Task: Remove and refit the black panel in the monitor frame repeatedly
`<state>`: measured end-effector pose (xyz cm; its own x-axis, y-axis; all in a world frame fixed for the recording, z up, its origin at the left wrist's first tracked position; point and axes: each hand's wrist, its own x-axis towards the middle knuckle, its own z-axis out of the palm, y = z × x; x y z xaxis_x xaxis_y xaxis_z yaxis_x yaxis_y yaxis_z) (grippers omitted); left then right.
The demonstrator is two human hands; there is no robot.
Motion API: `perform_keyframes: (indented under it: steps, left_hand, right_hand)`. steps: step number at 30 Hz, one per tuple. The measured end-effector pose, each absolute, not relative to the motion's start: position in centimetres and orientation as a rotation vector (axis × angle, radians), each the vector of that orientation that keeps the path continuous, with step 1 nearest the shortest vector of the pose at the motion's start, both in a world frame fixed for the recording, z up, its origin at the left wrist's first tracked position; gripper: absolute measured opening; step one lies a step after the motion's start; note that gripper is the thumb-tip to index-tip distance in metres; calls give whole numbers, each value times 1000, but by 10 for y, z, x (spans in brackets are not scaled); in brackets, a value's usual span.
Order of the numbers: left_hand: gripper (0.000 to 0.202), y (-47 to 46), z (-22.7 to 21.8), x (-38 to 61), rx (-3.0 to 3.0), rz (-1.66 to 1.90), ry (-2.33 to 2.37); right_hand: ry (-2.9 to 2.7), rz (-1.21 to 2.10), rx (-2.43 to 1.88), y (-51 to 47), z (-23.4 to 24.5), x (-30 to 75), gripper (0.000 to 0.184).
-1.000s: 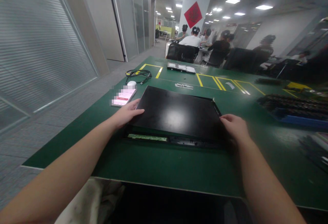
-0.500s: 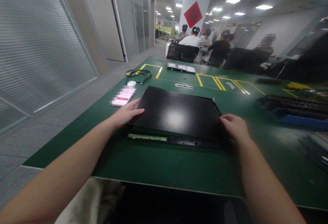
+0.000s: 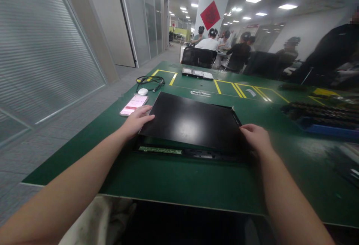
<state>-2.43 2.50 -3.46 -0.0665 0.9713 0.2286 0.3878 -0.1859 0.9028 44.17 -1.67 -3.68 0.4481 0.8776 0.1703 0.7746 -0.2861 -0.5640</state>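
A glossy black screen panel (image 3: 190,121) lies tilted over the green table, its surface reflecting a light. My left hand (image 3: 137,121) holds its left edge, thumb on top and fingers around the side. At the right edge, my right hand (image 3: 256,137) pinches with thumb and forefinger; whether it also grips the dark frame (image 3: 237,118) there is hidden. Below the panel's near edge, a green circuit board strip (image 3: 160,150) shows in a black lower section (image 3: 209,154). What lies beneath the panel is covered.
A phone (image 3: 134,104), a white mouse (image 3: 143,91) and a coiled black cable (image 3: 150,82) lie at left. Hard drives (image 3: 197,73) stand at the far side of the green table (image 3: 179,181). A blue tray (image 3: 328,132) of dark parts is at right. People sit beyond.
The view has shifted slightly; my hands stay on the panel, nearly unmoved. At the far right, a person in dark clothing has come further into view.
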Motion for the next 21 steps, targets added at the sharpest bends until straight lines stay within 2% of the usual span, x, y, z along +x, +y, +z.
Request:
perform_keyframes:
  steps: [9, 21]
  left_hand:
    - [66, 33, -53, -38, 1749, 1042, 1558]
    - [55, 34, -55, -43, 2022, 806, 1632]
  right_hand:
    - [-1357, 265, -2136, -16, -39, 447, 26]
    - [-1342, 310, -2118, -16, -40, 447, 26]
